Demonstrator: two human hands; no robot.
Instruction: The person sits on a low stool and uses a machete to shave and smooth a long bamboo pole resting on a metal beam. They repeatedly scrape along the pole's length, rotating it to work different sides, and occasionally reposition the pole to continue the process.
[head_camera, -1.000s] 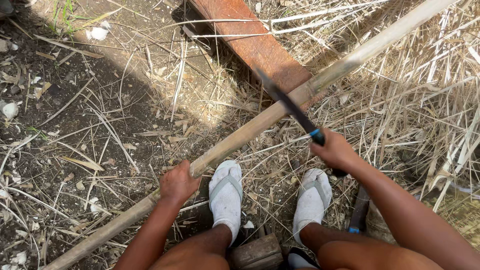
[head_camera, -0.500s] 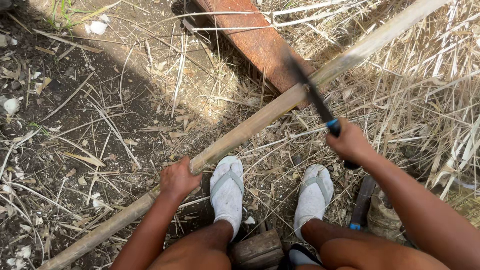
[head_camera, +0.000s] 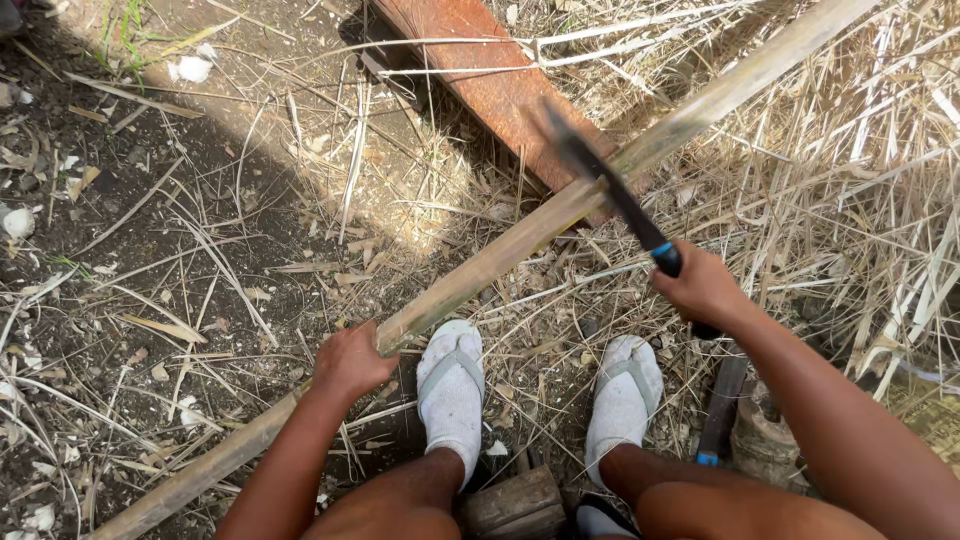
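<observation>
Here, in the head view, I look down at two bare hands over dry ground. My left hand (head_camera: 350, 362) is wrapped around a long bamboo pole (head_camera: 520, 245), gripping it tight. The pole runs away from that hand, up and to the right, all the way to the top corner, and also back down to the left past it. My right hand (head_camera: 703, 288) is closed around the blue and black handle of a big knife (head_camera: 610, 195). The blade points up and to the left from that hand, and its dark edge crosses the pole. The blade looks blurry, so I cannot tell if it touches the pole. The right hand is nearer to that crossing spot than the left hand.

The pole is pale, hard and smooth. Under it lies a flat reddish-brown plank (head_camera: 500, 90), rough and worn. Dry straw (head_camera: 850, 200), thin and yellow, covers the ground beyond the right hand. Below both hands are two feet in white socks (head_camera: 452, 390) and sandals.
</observation>
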